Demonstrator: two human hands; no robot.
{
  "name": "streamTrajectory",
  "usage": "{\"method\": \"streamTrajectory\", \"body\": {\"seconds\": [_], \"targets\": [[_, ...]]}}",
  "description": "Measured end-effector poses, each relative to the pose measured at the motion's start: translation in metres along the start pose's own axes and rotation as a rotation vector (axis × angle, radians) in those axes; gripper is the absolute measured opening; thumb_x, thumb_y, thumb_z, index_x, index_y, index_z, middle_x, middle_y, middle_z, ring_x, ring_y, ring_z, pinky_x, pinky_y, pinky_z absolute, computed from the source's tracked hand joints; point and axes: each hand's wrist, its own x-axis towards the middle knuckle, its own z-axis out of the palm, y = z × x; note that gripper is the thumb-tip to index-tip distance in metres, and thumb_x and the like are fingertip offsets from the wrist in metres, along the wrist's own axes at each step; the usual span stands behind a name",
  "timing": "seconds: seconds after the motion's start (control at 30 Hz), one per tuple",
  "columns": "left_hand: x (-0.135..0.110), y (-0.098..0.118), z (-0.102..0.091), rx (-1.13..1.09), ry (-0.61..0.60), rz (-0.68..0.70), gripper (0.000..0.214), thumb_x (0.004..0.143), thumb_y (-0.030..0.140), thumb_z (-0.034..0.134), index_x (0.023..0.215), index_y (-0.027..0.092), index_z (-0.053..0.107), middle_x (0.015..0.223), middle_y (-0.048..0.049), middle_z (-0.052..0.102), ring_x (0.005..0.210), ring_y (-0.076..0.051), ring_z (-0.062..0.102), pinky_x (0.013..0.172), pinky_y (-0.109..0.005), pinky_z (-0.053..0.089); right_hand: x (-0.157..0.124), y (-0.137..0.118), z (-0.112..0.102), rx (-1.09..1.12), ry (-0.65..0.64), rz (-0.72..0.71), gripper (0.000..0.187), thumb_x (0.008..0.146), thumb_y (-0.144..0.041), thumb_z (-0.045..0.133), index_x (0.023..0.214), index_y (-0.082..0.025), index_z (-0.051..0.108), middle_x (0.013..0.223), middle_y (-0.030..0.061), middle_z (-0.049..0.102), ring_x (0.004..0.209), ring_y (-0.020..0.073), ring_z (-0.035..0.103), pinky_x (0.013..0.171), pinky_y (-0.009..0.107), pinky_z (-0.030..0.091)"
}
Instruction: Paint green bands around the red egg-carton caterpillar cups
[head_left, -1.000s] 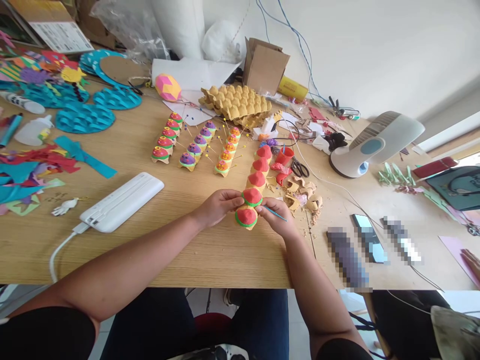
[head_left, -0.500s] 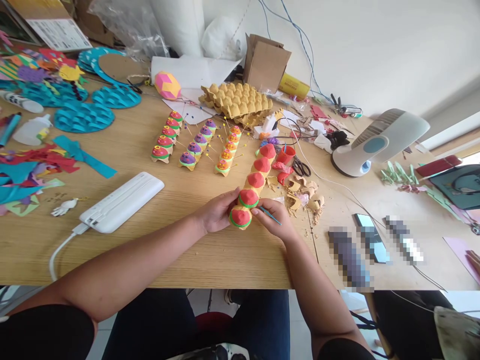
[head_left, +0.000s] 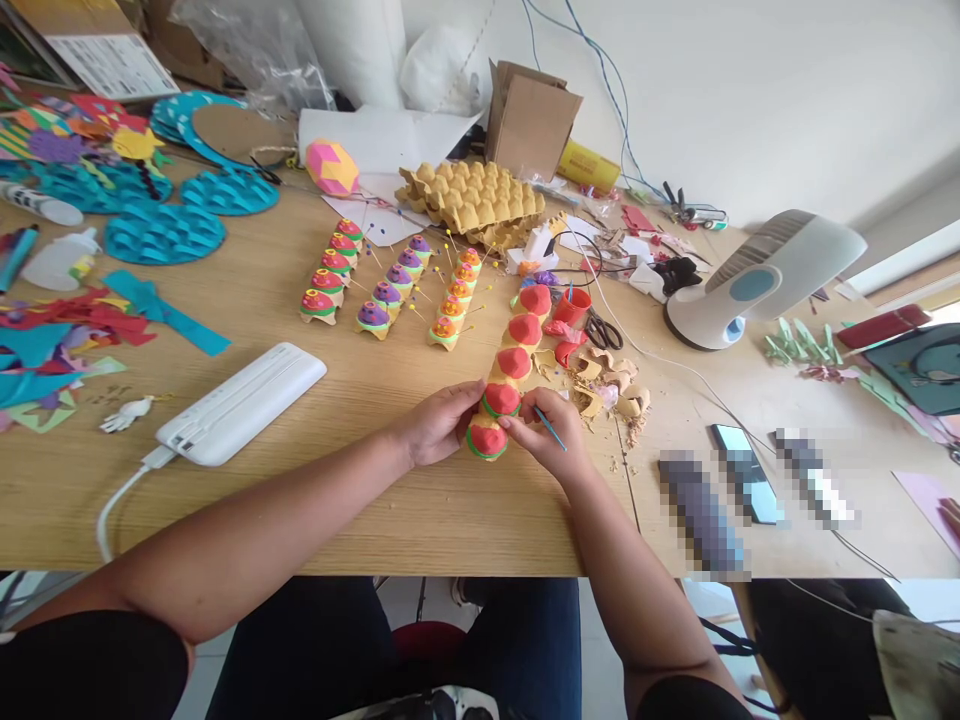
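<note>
Between my hands is a strip cut from an egg carton [head_left: 514,363], its row of bumps topped in red, with green bands round the two nearest ones. My left hand [head_left: 442,425] grips the strip's near end from the left side. On the other side, my right hand [head_left: 555,435] has its thumb against the strip by the nearest bumps. A thin blue stick [head_left: 550,428], perhaps a brush or tool handle, is held in that same hand, its tip out of sight. Beyond stand three decorated strips: a red one [head_left: 331,270], a purple one [head_left: 395,288] and an orange one [head_left: 456,300].
On the left lie a white power bank [head_left: 244,403] with a cable and coloured scraps [head_left: 67,345]. Egg trays [head_left: 472,200] sit at the back. Right of the strip are a red cup [head_left: 574,307], scissors [head_left: 602,328], carton offcuts [head_left: 611,380], a fan [head_left: 750,285] and a phone [head_left: 746,475].
The strip's near end has shifted slightly to the right. My right hand has turned a little, and more of the blue stick shows.
</note>
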Motion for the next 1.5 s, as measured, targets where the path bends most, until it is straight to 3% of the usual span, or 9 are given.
{"method": "streamTrajectory", "body": {"seconds": [0.47,0.67,0.87,1.0,1.1,1.37,1.5], "targets": [[-0.001,0.001,0.0,0.039,-0.023,0.027,0.043,0.09,0.052,0.077,0.107,0.013,0.08,0.106,-0.0131,0.081,0.099,-0.022,0.076,0.088,-0.029,0.06,0.002,0.007,-0.003,-0.029,-0.057,-0.07,0.05,0.089,-0.066,0.071,0.068,-0.022,0.057,0.062,-0.0013,0.057,0.06,0.0134,0.047,0.062,0.029,0.037],[-0.002,0.003,0.0,0.023,-0.036,0.011,0.041,0.093,0.049,0.074,0.107,0.011,0.079,0.104,-0.0127,0.08,0.097,-0.022,0.075,0.087,-0.029,0.06,0.002,0.0,-0.005,0.027,-0.054,0.003,0.05,0.087,-0.066,0.072,0.069,-0.022,0.058,0.063,-0.0014,0.058,0.061,0.0128,0.048,0.061,0.028,0.037],[-0.001,0.006,-0.005,-0.042,0.001,0.03,0.037,0.088,0.05,0.079,0.099,0.015,0.078,0.09,-0.0058,0.077,0.077,-0.016,0.07,0.068,-0.024,0.058,0.001,-0.002,-0.003,0.36,-0.114,0.269,0.047,0.081,-0.066,0.078,0.077,-0.02,0.069,0.067,-0.0011,0.062,0.062,0.0128,0.051,0.062,0.028,0.04],[-0.001,0.005,-0.005,-0.002,-0.006,0.032,0.041,0.089,0.054,0.078,0.101,0.014,0.078,0.095,-0.008,0.077,0.083,-0.019,0.072,0.074,-0.028,0.06,-0.002,0.001,0.009,0.767,-0.145,0.435,0.041,0.07,-0.056,0.091,0.088,-0.022,0.076,0.077,-0.0014,0.07,0.068,0.0124,0.057,0.068,0.027,0.047],[-0.001,0.004,-0.002,0.029,0.02,0.055,0.043,0.087,0.054,0.079,0.101,0.014,0.079,0.093,-0.007,0.077,0.081,-0.017,0.071,0.074,-0.026,0.059,-0.005,0.003,0.019,0.915,-0.115,0.508,0.038,0.066,-0.049,0.095,0.086,-0.022,0.077,0.075,-0.0025,0.07,0.067,0.0118,0.058,0.068,0.026,0.048],[-0.001,0.008,-0.001,0.08,-0.011,0.106,0.048,0.082,0.056,0.084,0.101,0.012,0.081,0.091,-0.0098,0.079,0.082,-0.019,0.072,0.073,-0.028,0.058,-0.003,0.002,0.019,0.792,0.004,0.45,0.032,0.07,-0.05,0.092,0.078,-0.022,0.078,0.07,-0.0015,0.071,0.063,0.0121,0.058,0.065,0.027,0.049],[0.001,0.012,-0.007,0.215,-0.027,0.102,0.041,0.075,0.045,0.092,0.1,0.013,0.084,0.094,-0.0109,0.081,0.089,-0.023,0.074,0.082,-0.033,0.057,-0.002,-0.002,0.014,0.762,0.009,0.442,0.033,0.069,-0.051,0.092,0.078,-0.022,0.078,0.07,-0.0014,0.071,0.064,0.0126,0.058,0.066,0.028,0.051]]}}
